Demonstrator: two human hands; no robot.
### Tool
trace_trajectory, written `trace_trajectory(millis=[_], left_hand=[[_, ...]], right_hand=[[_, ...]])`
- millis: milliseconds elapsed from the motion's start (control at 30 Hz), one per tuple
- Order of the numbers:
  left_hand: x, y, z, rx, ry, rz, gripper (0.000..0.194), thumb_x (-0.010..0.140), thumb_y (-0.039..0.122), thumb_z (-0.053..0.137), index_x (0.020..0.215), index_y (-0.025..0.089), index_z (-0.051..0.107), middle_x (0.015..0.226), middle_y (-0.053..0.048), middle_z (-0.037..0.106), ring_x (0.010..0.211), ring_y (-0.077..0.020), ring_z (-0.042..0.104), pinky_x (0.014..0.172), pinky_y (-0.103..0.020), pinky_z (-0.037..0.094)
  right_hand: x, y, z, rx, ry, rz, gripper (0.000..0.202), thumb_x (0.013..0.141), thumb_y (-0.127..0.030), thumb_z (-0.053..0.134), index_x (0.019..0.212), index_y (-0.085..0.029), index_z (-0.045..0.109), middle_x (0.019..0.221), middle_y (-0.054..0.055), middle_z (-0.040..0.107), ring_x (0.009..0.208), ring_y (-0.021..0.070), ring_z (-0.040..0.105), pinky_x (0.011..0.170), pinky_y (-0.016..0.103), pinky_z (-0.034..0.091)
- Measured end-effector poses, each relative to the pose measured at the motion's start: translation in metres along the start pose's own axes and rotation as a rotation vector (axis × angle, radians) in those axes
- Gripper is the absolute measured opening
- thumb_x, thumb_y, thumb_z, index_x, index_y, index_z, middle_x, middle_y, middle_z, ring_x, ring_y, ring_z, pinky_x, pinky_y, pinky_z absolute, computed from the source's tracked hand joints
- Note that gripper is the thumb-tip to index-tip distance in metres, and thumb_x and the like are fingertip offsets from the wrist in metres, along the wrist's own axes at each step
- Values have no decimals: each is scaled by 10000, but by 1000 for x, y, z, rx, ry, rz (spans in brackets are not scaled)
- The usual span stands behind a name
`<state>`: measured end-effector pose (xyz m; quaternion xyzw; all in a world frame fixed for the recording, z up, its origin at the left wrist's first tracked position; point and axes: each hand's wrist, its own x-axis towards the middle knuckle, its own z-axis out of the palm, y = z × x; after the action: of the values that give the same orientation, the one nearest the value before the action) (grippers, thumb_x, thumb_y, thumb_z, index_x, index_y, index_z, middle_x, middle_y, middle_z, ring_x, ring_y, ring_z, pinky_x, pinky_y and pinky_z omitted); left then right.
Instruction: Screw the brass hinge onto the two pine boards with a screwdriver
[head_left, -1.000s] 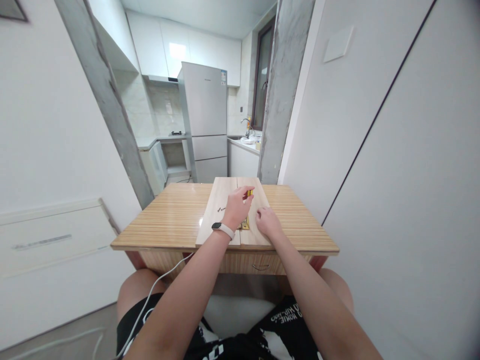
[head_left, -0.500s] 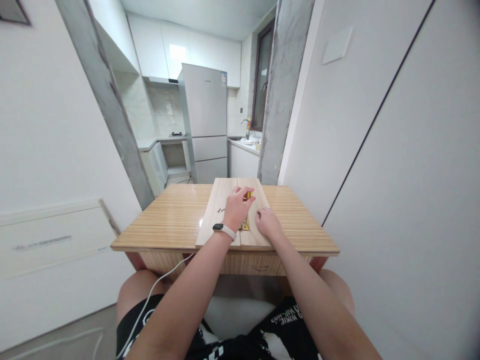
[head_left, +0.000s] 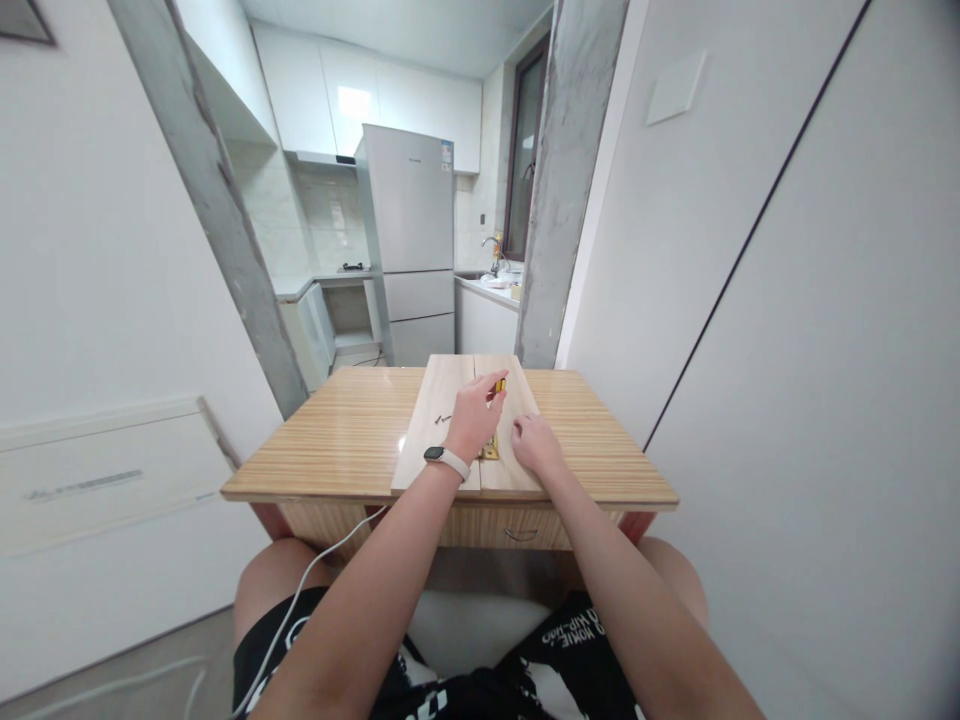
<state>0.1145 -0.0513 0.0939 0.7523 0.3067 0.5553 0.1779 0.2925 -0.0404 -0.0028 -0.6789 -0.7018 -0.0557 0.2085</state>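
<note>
Two pale wooden boards lie side by side on the desk, the left board and the right board, with a narrow seam between them. Near the far end, the thumb and fingers of my left hand are closed around a yellow brass hinge, partly hidden by the fingers. A second brass plate, probably also a hinge, lies by the seam under my left wrist. Two small dark screws lie on the left board. My right hand rests curled on the right board; whatever its fingers hold is hidden.
The wood-grain desk extends on both sides of the boards and has a drawer in front. A white cable hangs from its front edge past my left leg. Beyond stand a fridge and a sink counter.
My left fingers have shifted very slightly around the hinge. The right hand, boards and screws keep their places; the camera has tilted a little.
</note>
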Motion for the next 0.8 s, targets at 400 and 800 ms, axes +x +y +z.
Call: trace_trajectory(millis=[400,800], left_hand=[[0,5,-2,68,78,21,183,918,152,785,1072,221,713,1118,-50,666,927,-163,709,845,-322,643],[2,4,-2,8,46,-4,223,943,78,699,1112,222,721,1086,-50,723,928,-164,724,816,-305,657]], right_hand=[[-1,-2,-2,-16,3,3,293,1049,-260,478,1068,-185,760,1169,147,737,1158,259,612,1061,338,408],[0,0,-1,-4,-13,14,314,1056,-275,461,1085,-190,762,1183,144,734,1179,254,606,1096,335,394]])
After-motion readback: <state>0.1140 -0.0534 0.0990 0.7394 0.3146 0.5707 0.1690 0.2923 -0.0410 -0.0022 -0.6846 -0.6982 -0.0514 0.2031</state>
